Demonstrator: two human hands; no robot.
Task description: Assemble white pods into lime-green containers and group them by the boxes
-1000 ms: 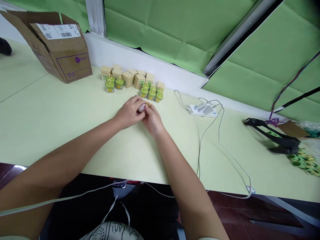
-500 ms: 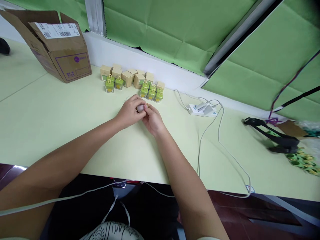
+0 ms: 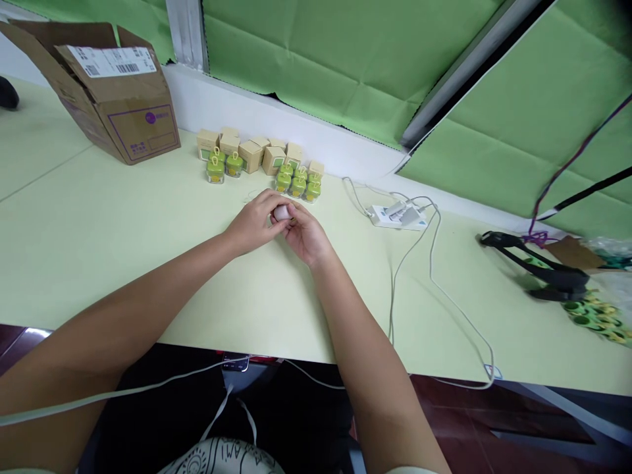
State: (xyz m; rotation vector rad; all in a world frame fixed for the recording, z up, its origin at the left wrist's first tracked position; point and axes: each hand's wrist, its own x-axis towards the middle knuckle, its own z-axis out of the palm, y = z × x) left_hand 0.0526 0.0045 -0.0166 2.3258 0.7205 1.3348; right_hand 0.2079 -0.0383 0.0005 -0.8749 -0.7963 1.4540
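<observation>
Left hand (image 3: 254,224) is curled, its thumb and fingers drawn in on one side of a small pale piece (image 3: 282,212); right hand (image 3: 307,236) meets it from the other side, half curled, thumb against it — so I count both as having hold. The piece sits between them over the bench (image 3: 148,224), just in front of the right-hand cluster of jars (image 3: 297,187), with the boxes (image 3: 251,156) behind. From my feed I judge the step to be close two-handed fingering of the piece, its detail hidden. Next, I'd say, calls for a steady pinch by one hand while the other adjusts. What shows looks blunt and rounded, its long axis seemingly left to right — fingers cover the ends, so I can't tell which way it points.
</observation>
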